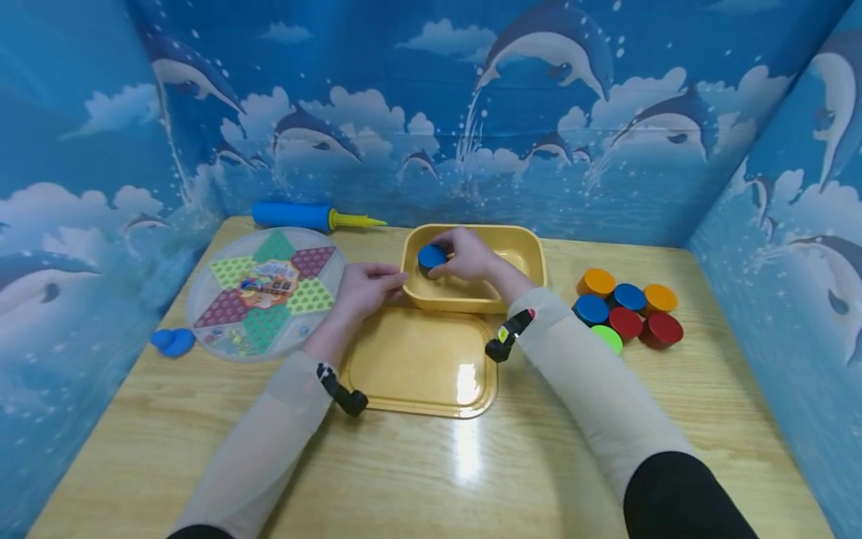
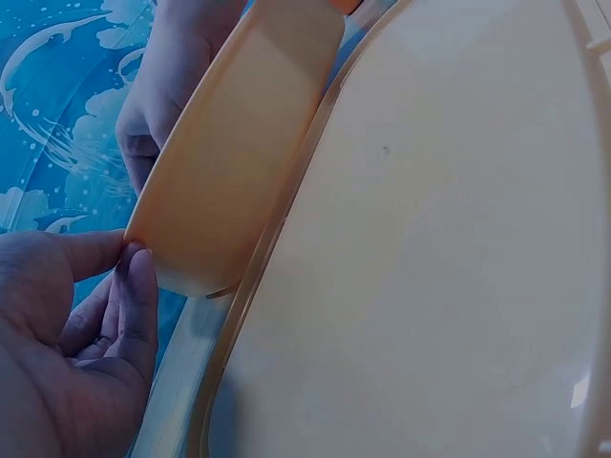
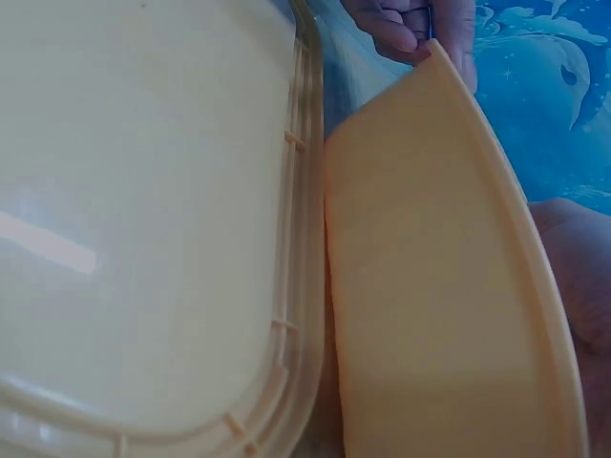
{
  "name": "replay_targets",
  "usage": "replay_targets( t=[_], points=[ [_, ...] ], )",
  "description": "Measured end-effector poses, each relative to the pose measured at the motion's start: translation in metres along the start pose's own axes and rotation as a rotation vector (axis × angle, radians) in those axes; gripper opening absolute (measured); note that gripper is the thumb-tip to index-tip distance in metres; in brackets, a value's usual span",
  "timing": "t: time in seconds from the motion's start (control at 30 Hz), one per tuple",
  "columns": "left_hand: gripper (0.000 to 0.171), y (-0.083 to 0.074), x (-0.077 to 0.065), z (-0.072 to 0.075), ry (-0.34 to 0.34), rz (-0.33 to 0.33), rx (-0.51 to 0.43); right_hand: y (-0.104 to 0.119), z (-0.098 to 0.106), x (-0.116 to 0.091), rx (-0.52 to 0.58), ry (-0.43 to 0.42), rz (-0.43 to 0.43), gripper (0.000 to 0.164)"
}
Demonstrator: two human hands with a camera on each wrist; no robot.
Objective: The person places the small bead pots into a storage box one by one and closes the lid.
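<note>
A yellow plastic box (image 1: 471, 305) stands at the back middle of the table. My left hand (image 1: 364, 290) pinches its left front corner; in the left wrist view, thumb and forefinger (image 2: 100, 253) meet at the rim of the box (image 2: 239, 153). Inside the box, towards its left end, my right hand (image 1: 467, 258) grips a short round blue piece (image 1: 431, 257) with a dark side. The right wrist view shows part of that hand (image 3: 578, 277) behind the box wall, which hides the blue piece. A matching yellow lid (image 1: 417, 359) lies flat in front of the box.
Several round pieces in orange, blue, red and green (image 1: 626, 323) cluster at the right. On the left lies a clear round game board (image 1: 195, 299) with a coloured star, beside a small blue object (image 1: 173, 342). A blue hand pump (image 1: 292, 215) lies along the back.
</note>
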State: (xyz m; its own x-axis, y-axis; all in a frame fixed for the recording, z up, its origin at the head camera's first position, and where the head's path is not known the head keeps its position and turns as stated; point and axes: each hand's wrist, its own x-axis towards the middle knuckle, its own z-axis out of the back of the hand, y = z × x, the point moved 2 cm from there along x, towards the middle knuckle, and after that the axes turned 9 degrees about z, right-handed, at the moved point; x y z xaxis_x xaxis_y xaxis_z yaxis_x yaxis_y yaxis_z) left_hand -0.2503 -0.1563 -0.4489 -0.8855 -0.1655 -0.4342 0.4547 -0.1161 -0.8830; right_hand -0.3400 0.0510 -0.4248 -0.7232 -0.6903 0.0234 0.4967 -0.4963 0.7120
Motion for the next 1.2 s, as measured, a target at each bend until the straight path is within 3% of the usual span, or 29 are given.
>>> replay_targets(
  t=[0.7,1.2],
  points=[
    [0.025,-0.002,0.001,-0.004,0.011,0.040,-0.026,-0.005,-0.013,0.002,0.097,-0.105,-0.050,0.064],
    [0.029,-0.001,0.001,-0.005,0.004,0.034,-0.021,0.011,0.019,-0.051,0.142,-0.128,-0.038,0.066]
  ],
)
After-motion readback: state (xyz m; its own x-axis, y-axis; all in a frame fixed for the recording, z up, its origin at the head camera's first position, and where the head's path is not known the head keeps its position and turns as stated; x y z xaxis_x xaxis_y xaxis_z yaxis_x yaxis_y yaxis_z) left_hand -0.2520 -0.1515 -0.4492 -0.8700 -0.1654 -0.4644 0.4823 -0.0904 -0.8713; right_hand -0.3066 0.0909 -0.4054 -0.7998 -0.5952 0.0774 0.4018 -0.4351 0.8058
